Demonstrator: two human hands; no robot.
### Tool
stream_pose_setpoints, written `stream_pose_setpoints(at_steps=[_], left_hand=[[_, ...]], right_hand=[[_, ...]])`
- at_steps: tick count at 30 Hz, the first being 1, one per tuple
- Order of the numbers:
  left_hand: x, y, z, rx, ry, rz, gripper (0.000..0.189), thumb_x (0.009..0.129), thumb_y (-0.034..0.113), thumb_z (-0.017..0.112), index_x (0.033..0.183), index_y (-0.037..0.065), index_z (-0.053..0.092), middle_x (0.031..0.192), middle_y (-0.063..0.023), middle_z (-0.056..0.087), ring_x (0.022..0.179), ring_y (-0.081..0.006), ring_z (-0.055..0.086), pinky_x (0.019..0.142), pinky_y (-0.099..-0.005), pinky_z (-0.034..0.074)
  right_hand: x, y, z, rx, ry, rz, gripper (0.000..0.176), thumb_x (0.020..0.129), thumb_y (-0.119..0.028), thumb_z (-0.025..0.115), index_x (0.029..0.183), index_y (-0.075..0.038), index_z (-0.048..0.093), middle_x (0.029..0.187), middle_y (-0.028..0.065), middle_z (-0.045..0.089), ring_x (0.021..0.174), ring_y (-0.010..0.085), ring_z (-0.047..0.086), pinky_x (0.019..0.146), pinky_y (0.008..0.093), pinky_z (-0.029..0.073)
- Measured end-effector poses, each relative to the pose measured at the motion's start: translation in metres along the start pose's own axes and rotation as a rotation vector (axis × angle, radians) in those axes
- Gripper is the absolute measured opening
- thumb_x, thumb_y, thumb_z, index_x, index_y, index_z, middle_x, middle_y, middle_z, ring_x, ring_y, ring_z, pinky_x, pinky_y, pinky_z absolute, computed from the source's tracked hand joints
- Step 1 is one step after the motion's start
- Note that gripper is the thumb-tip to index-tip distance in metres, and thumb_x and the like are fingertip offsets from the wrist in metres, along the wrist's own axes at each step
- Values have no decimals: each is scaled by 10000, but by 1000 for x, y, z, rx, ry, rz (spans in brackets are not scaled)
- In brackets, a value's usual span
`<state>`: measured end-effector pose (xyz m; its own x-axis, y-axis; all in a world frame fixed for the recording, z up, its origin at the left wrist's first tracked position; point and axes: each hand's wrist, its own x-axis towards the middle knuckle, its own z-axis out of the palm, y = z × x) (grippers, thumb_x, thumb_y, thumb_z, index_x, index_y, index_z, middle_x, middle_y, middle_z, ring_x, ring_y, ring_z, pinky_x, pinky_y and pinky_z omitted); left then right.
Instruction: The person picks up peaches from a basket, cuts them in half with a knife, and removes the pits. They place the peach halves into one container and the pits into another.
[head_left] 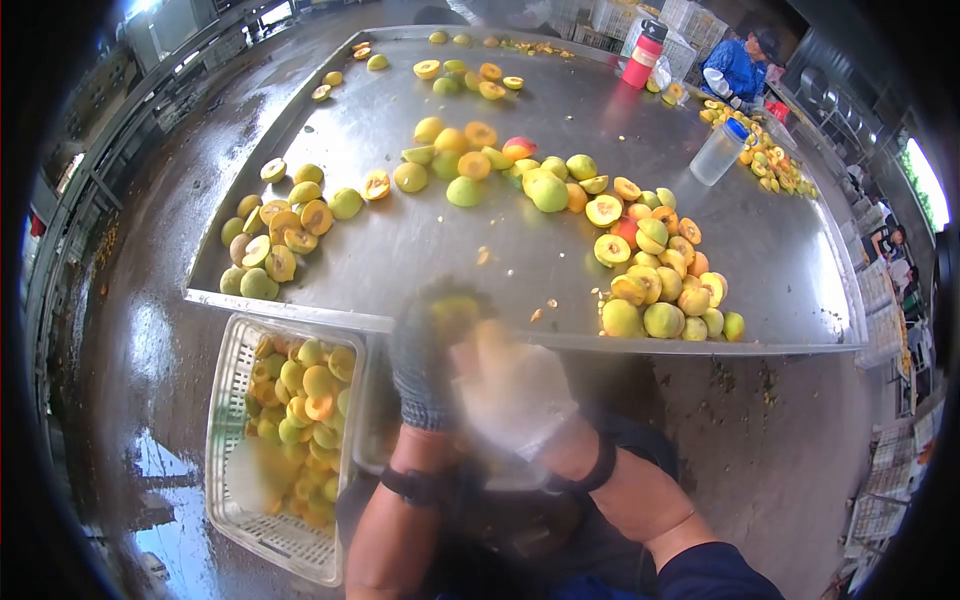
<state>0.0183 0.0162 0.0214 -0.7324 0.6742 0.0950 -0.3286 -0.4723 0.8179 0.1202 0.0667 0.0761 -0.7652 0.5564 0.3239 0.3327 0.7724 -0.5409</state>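
My left hand (420, 360), in a dark grey knit glove, is raised at the table's near edge. Its fingers are closed round a yellow-green peach (457, 308), which is badly blurred. Pressed close beside it is my right hand (515, 390) in a whitish glove, its fingers curled; a smear hides what they hold. Halved peaches (655, 265) with orange flesh lie heaped on the metal table (400, 260) to the right. Another group of cut and whole peaches (283, 235) sits at the left, and a loose row curves between the two.
A white plastic crate (225, 440) of peach pieces stands low at the left, below the table edge. A clear jug with blue lid (718, 155) and a red bottle (643, 58) stand on the table. A person in blue (740, 72) works at the far right corner beside more fruit.
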Motion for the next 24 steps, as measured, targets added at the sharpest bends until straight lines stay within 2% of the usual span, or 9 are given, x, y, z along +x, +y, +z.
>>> stream_pose_setpoints(at_steps=[3,9,11,13,16,18,21,23,24], left_hand=[[-1,6,-5,-51,55,-22,448,1032,382,549,1311,32,563,1188,-160,643,1095,-310,638,963,-473,546],[2,6,-17,853,49,404,425,1015,365,523,1218,5,622,1066,-139,680,968,-263,683,892,-400,574],[-1,11,-10,474,61,253,343,974,270,604,1176,-5,645,1034,-123,687,952,-241,691,834,-366,585],[0,20,-12,481,-46,252,290,942,195,656,1142,-15,663,1016,-118,694,936,-228,700,788,-345,591],[11,29,-27,887,-305,441,254,933,157,658,1104,-30,679,1017,-129,705,908,-227,711,753,-338,592],[8,26,-29,916,-341,502,266,965,187,615,1082,-41,684,1025,-143,711,883,-230,717,748,-340,591],[6,22,-18,1078,-147,404,291,972,217,631,1082,-48,681,1025,-139,719,857,-239,723,763,-342,596],[5,4,-26,506,-28,55,299,978,219,667,1116,-47,668,1015,-136,718,941,-243,723,799,-339,598],[4,4,-29,631,-72,83,331,997,253,650,1133,-49,663,1029,-139,716,965,-247,721,823,-345,598]], right_hand=[[6,2,-4,-51,-36,-87,232,954,-273,639,960,-58,553,650,180,625,585,419,642,531,540,498],[6,-4,-6,-166,-214,-66,282,995,-310,580,995,-28,578,692,206,672,652,412,690,594,531,542],[5,-4,-6,-118,-266,-26,286,1002,-312,562,995,-27,590,728,222,680,697,425,696,627,536,548],[8,6,-12,-29,-358,-136,296,1008,-317,543,999,-27,604,768,236,687,749,437,697,664,536,552],[14,27,-17,116,-445,-248,313,1015,-326,524,1002,-28,619,817,246,695,799,452,694,701,538,554],[19,25,-23,133,-581,-189,329,1016,-338,518,1016,-30,636,853,255,704,824,457,697,734,552,554],[7,-5,-16,-103,-460,49,334,1013,-343,519,1031,-39,656,893,259,712,865,457,703,776,560,554],[6,-5,-14,-59,-457,94,324,1003,-337,526,1023,-44,663,877,261,714,875,453,708,787,553,560],[8,-2,-14,-46,-477,85,321,1001,-334,526,1009,-44,663,874,265,712,876,457,705,785,556,559]])
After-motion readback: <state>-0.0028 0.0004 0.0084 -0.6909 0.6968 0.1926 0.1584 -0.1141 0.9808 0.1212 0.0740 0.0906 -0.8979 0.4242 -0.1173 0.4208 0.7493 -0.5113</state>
